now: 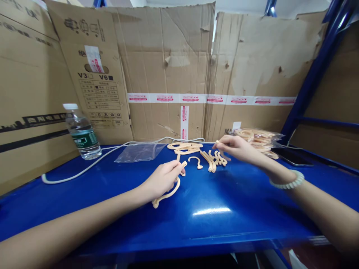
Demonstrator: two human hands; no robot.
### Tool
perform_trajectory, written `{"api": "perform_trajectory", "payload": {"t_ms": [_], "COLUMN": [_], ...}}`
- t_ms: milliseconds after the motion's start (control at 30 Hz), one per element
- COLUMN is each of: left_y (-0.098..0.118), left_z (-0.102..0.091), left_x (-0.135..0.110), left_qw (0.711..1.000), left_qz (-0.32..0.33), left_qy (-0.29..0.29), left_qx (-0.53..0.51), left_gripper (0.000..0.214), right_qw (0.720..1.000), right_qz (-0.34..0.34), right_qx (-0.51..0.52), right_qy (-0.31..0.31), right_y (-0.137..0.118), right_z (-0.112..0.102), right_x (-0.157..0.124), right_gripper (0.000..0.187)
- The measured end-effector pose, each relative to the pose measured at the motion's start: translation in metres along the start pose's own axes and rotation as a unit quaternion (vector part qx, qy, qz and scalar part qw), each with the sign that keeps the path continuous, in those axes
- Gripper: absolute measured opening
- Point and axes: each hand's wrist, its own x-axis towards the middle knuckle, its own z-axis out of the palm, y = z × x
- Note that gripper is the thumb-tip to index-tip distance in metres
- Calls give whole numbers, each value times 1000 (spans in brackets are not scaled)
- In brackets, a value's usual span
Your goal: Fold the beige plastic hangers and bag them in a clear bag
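Note:
My left hand is closed around beige plastic hanger parts; a curved arm hangs out below the fingers, and short straight ends stick out above them. Just beyond it lies a loose hanger hook. My right hand is raised over a small heap of beige hooks, fingers pinched together. A small pale tip shows at its fingertips, but what it belongs to is hidden. Beside the heap rest several long hanger arms side by side. Farther back lies a pile of flat beige hanger pieces.
Bagged beige parts lie at the back right, near a dark phone. A clear plastic bag and a white cable lie left of centre. A water bottle stands by the cardboard walls around the blue table.

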Motion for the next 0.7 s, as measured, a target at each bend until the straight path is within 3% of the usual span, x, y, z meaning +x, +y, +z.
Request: {"api": "perform_trajectory", "payload": {"t_ms": [67, 167, 367, 533, 633, 700], "left_y": [0, 5, 17, 13, 12, 13], "left_z": [2, 1, -5, -10, -10, -9], "left_x": [2, 1, -3, 1, 2, 1], "left_qw": [992, 979, 963, 953, 953, 955], "left_qz": [-62, -106, -126, -139, -126, -116], "left_qy": [-28, -38, -36, -15, -8, -2], "left_qx": [-104, -167, -233, -270, -277, -273], "left_gripper": [29, 18, 10, 14, 15, 15], "right_qw": [997, 987, 978, 974, 973, 972], "right_qz": [-9, -45, -81, -72, -85, -148], "right_qx": [-78, -151, -180, -191, -206, -184], "right_qy": [27, 43, -62, -102, -58, 10], "right_y": [18, 35, 42, 46, 33, 11], "right_z": [-12, -10, 14, 14, 16, 20], "right_x": [5, 7, 7, 6, 1, -6], "right_gripper": [34, 24, 30, 39, 38, 33]}}
